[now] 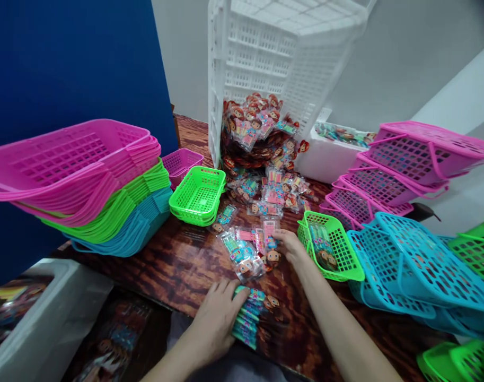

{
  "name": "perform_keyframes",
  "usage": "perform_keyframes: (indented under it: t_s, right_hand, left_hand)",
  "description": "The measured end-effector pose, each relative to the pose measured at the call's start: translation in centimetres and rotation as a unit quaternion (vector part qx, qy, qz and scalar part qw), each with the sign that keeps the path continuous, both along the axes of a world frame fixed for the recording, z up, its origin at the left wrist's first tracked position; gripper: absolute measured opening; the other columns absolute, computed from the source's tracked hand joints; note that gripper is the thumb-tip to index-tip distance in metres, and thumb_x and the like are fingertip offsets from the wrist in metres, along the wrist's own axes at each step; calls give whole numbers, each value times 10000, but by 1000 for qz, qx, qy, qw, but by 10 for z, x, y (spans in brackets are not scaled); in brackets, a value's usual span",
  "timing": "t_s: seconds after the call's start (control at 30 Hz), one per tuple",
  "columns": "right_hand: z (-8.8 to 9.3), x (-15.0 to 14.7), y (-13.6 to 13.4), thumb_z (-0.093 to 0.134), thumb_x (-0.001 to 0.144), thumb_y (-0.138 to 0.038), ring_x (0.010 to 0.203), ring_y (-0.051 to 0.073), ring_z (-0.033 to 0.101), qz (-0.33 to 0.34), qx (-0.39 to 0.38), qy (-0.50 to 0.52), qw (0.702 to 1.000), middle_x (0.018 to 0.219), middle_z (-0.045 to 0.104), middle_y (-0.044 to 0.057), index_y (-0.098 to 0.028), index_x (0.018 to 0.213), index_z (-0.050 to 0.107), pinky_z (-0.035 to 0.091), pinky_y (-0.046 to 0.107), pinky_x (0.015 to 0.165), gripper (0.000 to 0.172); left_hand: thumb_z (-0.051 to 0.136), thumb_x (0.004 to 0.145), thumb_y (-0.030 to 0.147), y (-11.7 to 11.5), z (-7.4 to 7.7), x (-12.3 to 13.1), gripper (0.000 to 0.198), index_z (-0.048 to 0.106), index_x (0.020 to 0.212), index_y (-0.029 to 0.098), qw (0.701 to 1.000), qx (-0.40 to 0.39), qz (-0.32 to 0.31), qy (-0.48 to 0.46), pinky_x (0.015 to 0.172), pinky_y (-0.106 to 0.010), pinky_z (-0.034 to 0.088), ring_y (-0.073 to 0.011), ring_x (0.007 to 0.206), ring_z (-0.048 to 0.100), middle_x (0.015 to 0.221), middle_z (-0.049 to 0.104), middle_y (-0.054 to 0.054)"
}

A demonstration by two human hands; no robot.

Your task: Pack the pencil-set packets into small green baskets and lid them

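My left hand [216,318] rests on a stack of toy packets [252,318] near the table's front edge, fingers curled over its side. My right hand [289,245] reaches forward, fingertips pinching a loose packet [270,233] among several scattered packets [244,254] with cartoon-head toys. A small green basket [332,245] holding packets sits just right of my right hand. An empty green basket [198,195] stands further back on the left.
A tipped white crate [261,58] spills a heap of packets [257,138]. Stacked pink, green and blue baskets [98,185] fill the left; pink baskets [404,164] and blue baskets [404,270] fill the right. A white foam box [46,318] sits at lower left.
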State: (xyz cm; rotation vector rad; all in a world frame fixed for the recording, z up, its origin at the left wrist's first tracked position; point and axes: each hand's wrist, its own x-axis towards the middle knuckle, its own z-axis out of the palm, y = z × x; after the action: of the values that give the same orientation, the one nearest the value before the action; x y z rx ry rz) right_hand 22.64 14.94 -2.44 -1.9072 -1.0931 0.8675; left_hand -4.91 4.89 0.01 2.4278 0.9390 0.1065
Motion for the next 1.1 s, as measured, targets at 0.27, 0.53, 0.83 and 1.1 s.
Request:
perform_keyframes:
  t_s: [0.27,0.53,0.83,1.1]
  right_hand:
    - [4,-62,-6,527,863,-160,1150,330,479,12,-63,-245,967,1138,567,178,-201,957,666,415,405,883,173]
    - [18,-53,-10,547,839,-153,909,227,583,32,-95,-298,949,1064,578,107,-221,917,661,396,283,705,154]
    - [46,-10,12,548,717,-95,698,146,583,157,-58,-232,958,822,645,-11,-183,1002,610,416,222,624,305]
    - [47,-49,47,698,590,-62,880,163,549,343,-74,-264,898,897,618,-5,-177,723,613,387,224,737,195]
  left_hand:
    - [586,608,147,0,-2,0,814,438,1398,274,1000,14,0,0,1089,-424,291,-292,1230,414,1382,478,-78]
    - [586,599,144,-2,-7,-1,827,431,1402,269,999,32,0,-7,1080,-440,298,-301,1232,411,1414,456,-87]
    - [599,590,145,-2,0,-2,814,447,1378,281,1000,16,3,-20,1076,-438,306,-293,1191,424,1355,486,-75]
    - [601,598,133,-3,3,-2,829,432,1395,288,1000,14,9,-3,1092,-427,297,-293,1226,412,1392,468,-71]
